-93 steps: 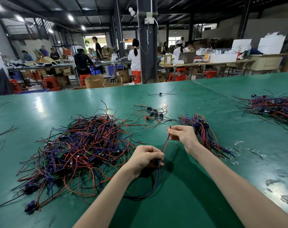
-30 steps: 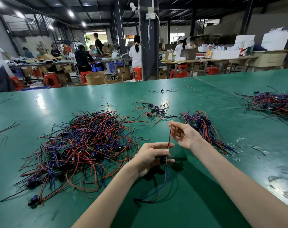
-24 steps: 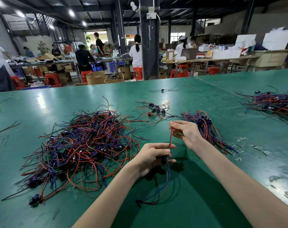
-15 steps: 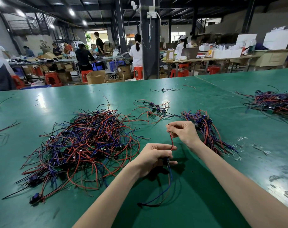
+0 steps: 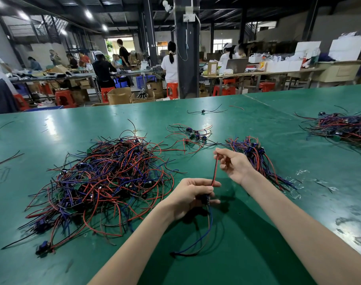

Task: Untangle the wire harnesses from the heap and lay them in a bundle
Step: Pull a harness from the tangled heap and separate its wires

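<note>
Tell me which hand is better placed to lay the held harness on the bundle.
Probably the right hand: it pinches the red wire and is next to the bundle. The left hand, gripping the connector, is nearer the heap.

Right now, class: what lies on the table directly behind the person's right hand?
A bundle of red, blue and black harnesses lies behind the right hand, which pinches a red wire, on the green table. The hand and wrist cover its near left edge.
</note>
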